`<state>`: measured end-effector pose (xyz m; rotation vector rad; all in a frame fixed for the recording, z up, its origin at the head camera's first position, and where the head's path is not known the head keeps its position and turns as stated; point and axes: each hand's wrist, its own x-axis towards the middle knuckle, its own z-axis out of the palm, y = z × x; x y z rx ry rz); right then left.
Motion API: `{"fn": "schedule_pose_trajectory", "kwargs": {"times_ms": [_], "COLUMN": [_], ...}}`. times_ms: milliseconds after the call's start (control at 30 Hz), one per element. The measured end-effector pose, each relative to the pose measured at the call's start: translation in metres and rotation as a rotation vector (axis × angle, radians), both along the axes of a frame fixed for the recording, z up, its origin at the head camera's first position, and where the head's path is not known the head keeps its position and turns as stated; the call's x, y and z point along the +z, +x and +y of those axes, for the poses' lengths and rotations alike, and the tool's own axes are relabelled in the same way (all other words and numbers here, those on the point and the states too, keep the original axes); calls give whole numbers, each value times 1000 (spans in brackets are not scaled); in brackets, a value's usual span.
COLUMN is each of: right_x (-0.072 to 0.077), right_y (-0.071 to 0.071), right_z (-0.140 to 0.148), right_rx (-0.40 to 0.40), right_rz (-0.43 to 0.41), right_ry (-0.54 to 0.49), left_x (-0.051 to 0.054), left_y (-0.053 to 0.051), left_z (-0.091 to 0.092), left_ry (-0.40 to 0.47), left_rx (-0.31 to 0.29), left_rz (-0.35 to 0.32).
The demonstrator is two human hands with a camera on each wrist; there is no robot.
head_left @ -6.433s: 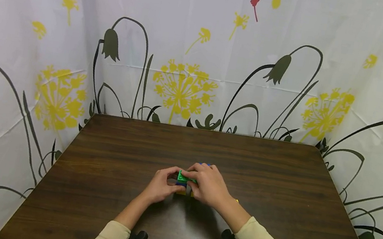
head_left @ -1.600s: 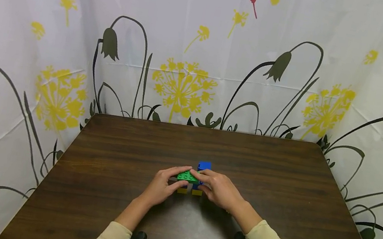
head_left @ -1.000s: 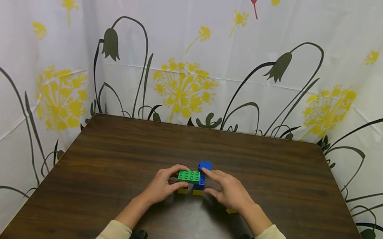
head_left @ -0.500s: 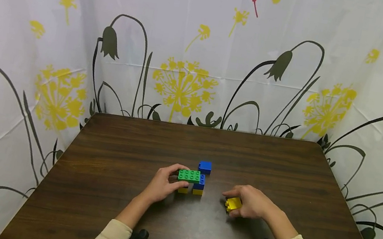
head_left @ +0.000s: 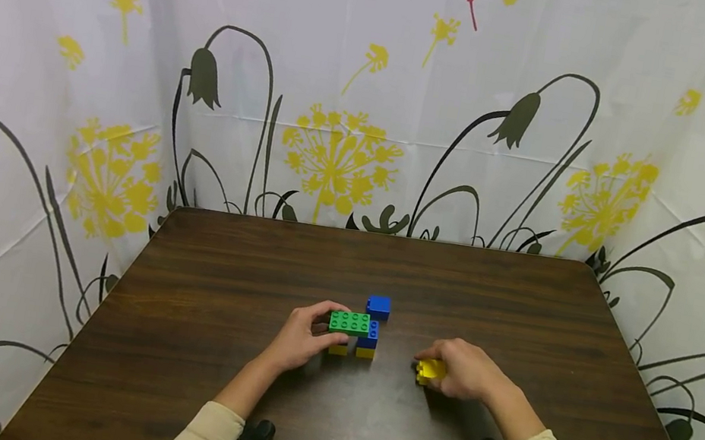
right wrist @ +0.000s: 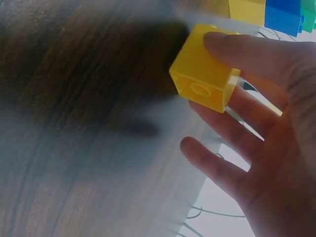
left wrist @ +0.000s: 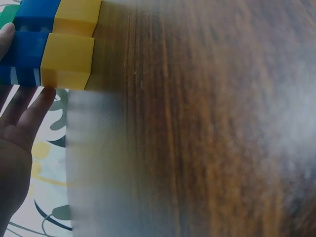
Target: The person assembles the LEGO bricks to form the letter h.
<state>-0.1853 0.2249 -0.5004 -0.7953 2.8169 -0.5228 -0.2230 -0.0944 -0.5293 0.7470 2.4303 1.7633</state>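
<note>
A green brick (head_left: pixel 349 323) with several studs lies across the top of two short columns, bridging them. Each column has blue above yellow; the right column's blue brick (head_left: pixel 367 339) and yellow brick (head_left: pixel 364 353) show in the head view. My left hand (head_left: pixel 299 336) grips the left end of this structure, thumb in front and fingers behind. In the left wrist view, the thumb touches the blue part near the green brick. My right hand (head_left: pixel 465 370) pinches a loose yellow brick (right wrist: pixel 205 69) between thumb and fingers, its hollow underside visible in the right wrist view.
A blue brick (head_left: pixel 378 307) lies on its side just behind the structure, studs facing left. The brown wooden table (head_left: pixel 236 255) ends at a white curtain (head_left: pixel 394 42) with printed flowers. Both wrists carry small black cameras.
My right hand has left the green brick, moved to the right and taken hold of the yellow brick. The left hand stays at the structure's left end.
</note>
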Motion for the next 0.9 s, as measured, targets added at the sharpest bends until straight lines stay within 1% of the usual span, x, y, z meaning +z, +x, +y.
{"fn": "schedule_pose_trajectory", "kwargs": {"times_ms": [133, 200, 333, 467, 567, 667, 800, 900], "right_x": [0, 2, 10, 18, 24, 30, 37, 41], "right_y": [-5, -8, -15, -21, -27, -31, -35, -37], "right_z": [-5, -8, -16, -25, -32, -42, -58, -71], "right_rx": [-58, -90, -142, -141, -128, -132, -143, -134], "right_rz": [17, 36, 66, 106, 155, 178, 149, 118], "right_ry": [-30, -49, -134, -244, -327, -428, -550, -602], "left_x": [1, 1, 1, 1, 1, 0, 0, -1], "left_y": [1, 1, 0, -1, -1, 0, 0, -1], "left_z": [0, 0, 0, 0, -1, -1, -1, 0], "left_ry": [15, 2, -20, -17, -10, -5, 15, 21], "left_rx": [-1, 0, -3, -10, -12, -9, -12, -21], "left_rz": [2, 1, -5, -5, -4, -1, 1, -2]}}
